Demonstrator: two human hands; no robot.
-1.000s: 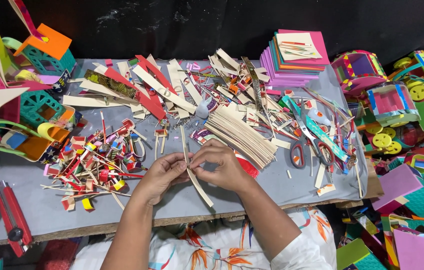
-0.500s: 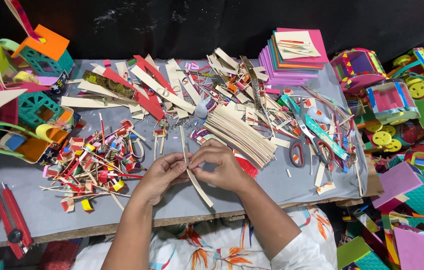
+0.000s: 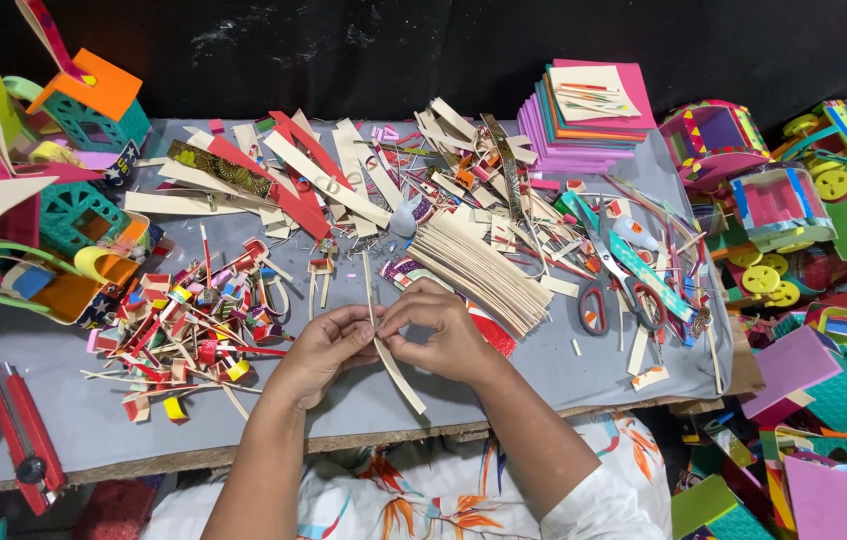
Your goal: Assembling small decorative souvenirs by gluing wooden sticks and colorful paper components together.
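Observation:
My left hand (image 3: 324,350) and my right hand (image 3: 444,325) meet over the grey table top (image 3: 74,410), both pinching the same thin cream strip (image 3: 399,375). The strip runs from above my fingers down towards the table's front edge. Just behind my right hand lies a fanned bundle of cream strips (image 3: 479,270). Left of my left hand lies a heap of small sticks with coloured tabs (image 3: 194,325).
Red-handled scissors (image 3: 616,300) lie right of the bundle. A stack of coloured foam sheets (image 3: 589,120) stands at the back. A red cutter (image 3: 29,435) lies at the front left. Coloured craft houses (image 3: 64,120) fill the left, toy carts (image 3: 774,210) the right.
My hands stay in the same place on the strip; only the fingers shift slightly.

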